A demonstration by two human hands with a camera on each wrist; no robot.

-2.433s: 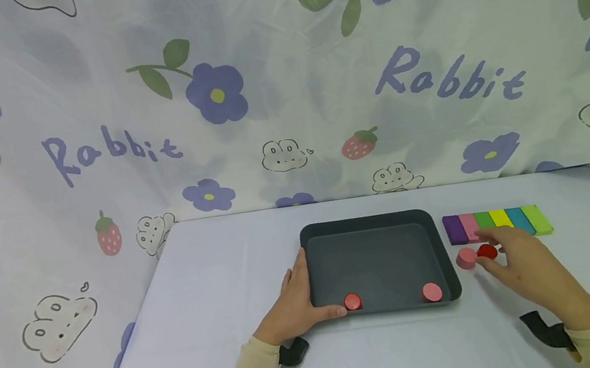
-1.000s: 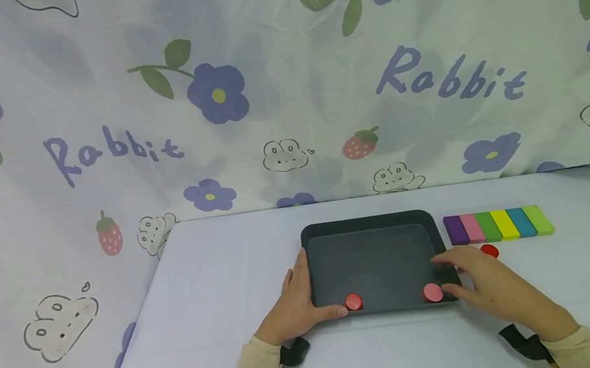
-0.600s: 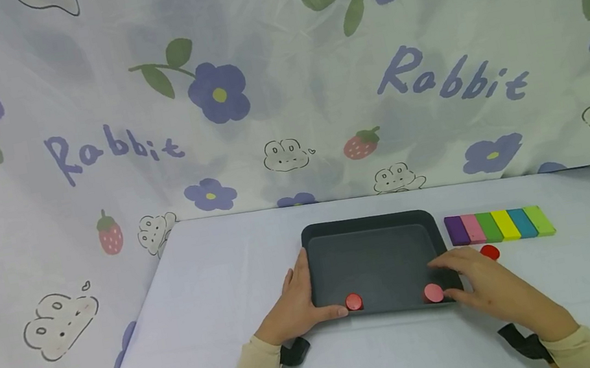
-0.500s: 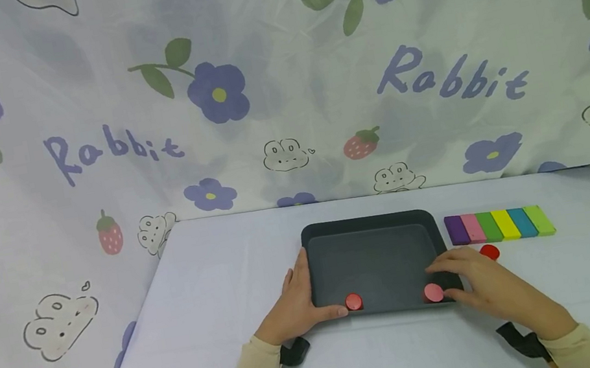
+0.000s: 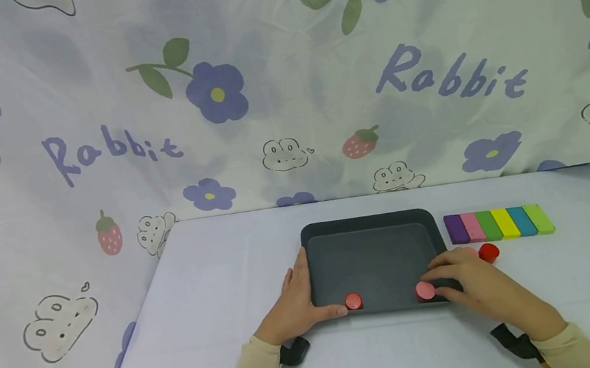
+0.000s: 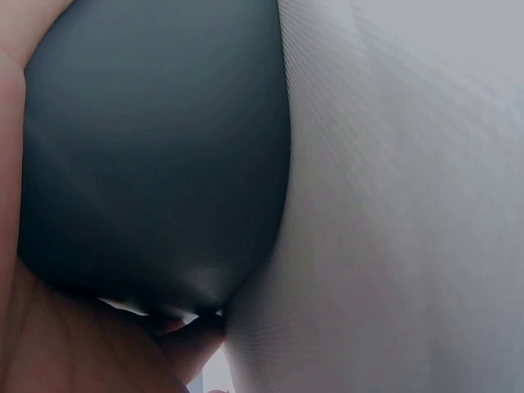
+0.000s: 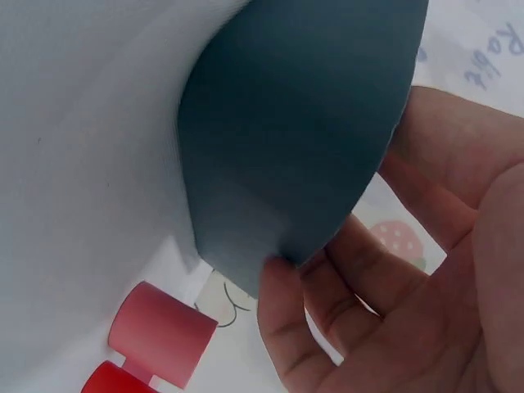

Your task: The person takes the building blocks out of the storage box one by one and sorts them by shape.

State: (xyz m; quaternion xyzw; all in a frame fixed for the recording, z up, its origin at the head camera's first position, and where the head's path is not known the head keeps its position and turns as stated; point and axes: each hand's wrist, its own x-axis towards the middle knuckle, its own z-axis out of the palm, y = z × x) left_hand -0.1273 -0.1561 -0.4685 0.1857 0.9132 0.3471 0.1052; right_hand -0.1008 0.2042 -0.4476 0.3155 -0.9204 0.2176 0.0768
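Observation:
A dark grey rectangular tray (image 5: 374, 262) lies on the white table. My left hand (image 5: 293, 306) rests against its left end, with the fingers extended along the wall and the thumb along the front edge. Near that thumb a red cylinder (image 5: 354, 301) stands inside the tray. At the front right of the tray, my right hand (image 5: 469, 281) reaches over the wall and pinches a pink cylinder (image 5: 425, 290) between thumb and fingers. The tray wall (image 7: 286, 147) hides this cylinder in the right wrist view, where fingertips curl over the rim.
Right of the tray stand a second pink cylinder (image 7: 164, 332), partly covered by my right hand in the head view, and a second red cylinder (image 5: 488, 252). Behind them lies a row of several coloured blocks (image 5: 499, 223). A printed curtain (image 5: 277, 82) hangs behind the table.
My right hand has come from the cylinders outside to the tray's front right. The pink cylinder in the tray has shifted slightly left with it. My left hand stays put.

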